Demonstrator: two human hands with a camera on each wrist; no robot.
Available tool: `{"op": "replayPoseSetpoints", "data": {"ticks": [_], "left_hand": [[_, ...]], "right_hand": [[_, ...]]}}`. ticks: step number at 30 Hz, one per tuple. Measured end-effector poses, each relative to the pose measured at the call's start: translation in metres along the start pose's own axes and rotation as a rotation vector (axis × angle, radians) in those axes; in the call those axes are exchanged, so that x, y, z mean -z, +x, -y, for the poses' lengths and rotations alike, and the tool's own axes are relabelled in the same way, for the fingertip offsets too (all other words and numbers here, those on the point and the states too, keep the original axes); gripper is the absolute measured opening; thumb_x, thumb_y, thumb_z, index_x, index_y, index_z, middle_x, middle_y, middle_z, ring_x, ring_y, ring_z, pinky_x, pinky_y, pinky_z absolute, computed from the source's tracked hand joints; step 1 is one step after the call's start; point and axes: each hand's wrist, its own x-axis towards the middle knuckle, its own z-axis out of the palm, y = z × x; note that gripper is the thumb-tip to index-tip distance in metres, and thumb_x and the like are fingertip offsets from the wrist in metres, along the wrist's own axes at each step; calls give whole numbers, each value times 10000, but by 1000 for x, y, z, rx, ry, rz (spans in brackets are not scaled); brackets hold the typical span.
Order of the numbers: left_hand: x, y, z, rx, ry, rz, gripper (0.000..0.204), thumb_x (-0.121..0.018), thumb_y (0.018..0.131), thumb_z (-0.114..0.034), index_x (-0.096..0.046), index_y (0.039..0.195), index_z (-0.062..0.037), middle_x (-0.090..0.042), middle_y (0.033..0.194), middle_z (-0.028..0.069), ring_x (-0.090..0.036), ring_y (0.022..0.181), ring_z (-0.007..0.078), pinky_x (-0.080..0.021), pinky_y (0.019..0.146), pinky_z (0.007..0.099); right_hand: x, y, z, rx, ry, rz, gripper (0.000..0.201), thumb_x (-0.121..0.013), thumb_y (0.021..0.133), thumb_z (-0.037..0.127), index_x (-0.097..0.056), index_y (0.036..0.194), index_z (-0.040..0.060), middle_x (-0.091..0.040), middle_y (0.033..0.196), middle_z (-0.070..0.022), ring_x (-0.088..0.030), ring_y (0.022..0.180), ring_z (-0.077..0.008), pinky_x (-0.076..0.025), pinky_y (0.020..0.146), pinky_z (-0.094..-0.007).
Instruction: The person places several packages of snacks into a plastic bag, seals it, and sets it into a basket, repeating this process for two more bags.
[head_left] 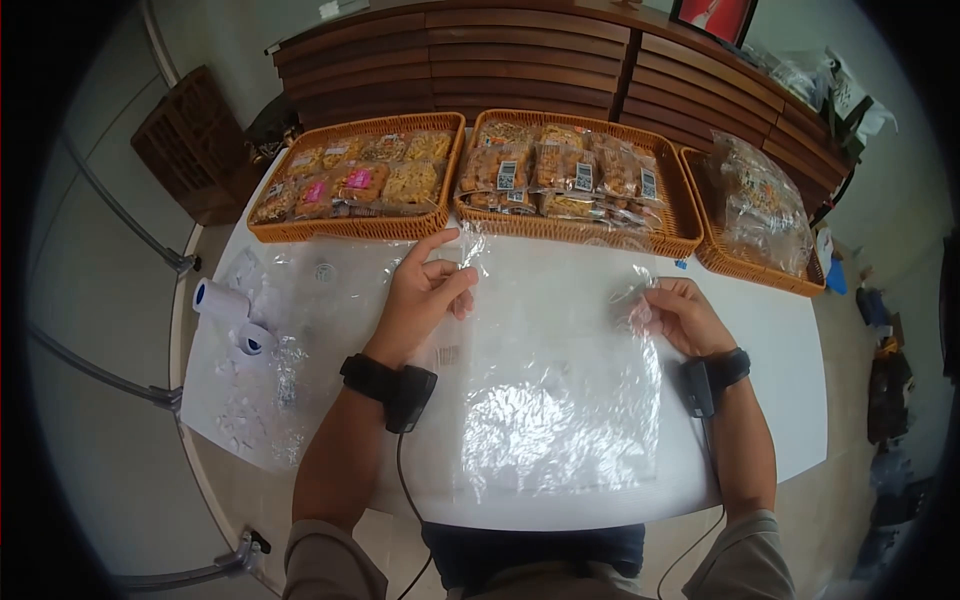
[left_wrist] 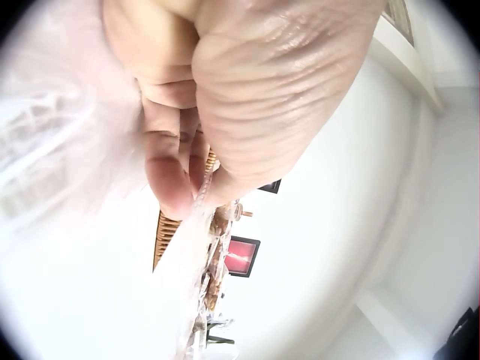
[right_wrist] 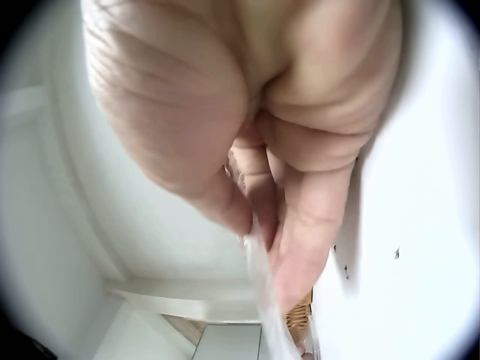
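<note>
A large clear plastic bag (head_left: 560,390) is spread between both hands above the white table, its surface shiny and wrinkled. On its left edge, the left hand (head_left: 425,295) pinches the film between thumb and fingers. The right hand (head_left: 688,315) pinches the opposite edge near the top. In the left wrist view the left hand (left_wrist: 247,90) has thin film (left_wrist: 187,247) between thumb and fingertips. The right wrist view shows the right hand (right_wrist: 247,97) with a fold of film (right_wrist: 262,285) between thumb and fingers.
Wicker baskets (head_left: 350,232) of packaged snacks (head_left: 500,170) line the table's far side, with a third basket (head_left: 760,275) at the right. More clear film (head_left: 330,330) lies on the left of the table, beside white rolls (head_left: 222,302) and paper scraps (head_left: 245,410).
</note>
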Motion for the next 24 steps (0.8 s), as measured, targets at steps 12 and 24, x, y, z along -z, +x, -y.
{"op": "replayPoseSetpoints", "data": {"ticks": [12, 24], "left_hand": [[1, 0, 1, -21, -12, -11, 606, -677, 922, -34, -377, 1448, -13, -667, 860, 70, -633, 687, 120, -493, 580, 250], [8, 2, 9, -24, -47, 102, 538, -629, 956, -39, -392, 1438, -6, -717, 1026, 146, -692, 802, 159, -574, 707, 278]], "right_hand": [[-10, -2, 2, 53, -67, -90, 245, -553, 1013, 127, -626, 1159, -55, -704, 1065, -166, -716, 881, -211, -604, 811, -310], [-3, -20, 66, 243, -292, -438, 285, -561, 1014, 206, -615, 1108, -57, -685, 931, -130, -716, 850, -212, -597, 799, -313]]}}
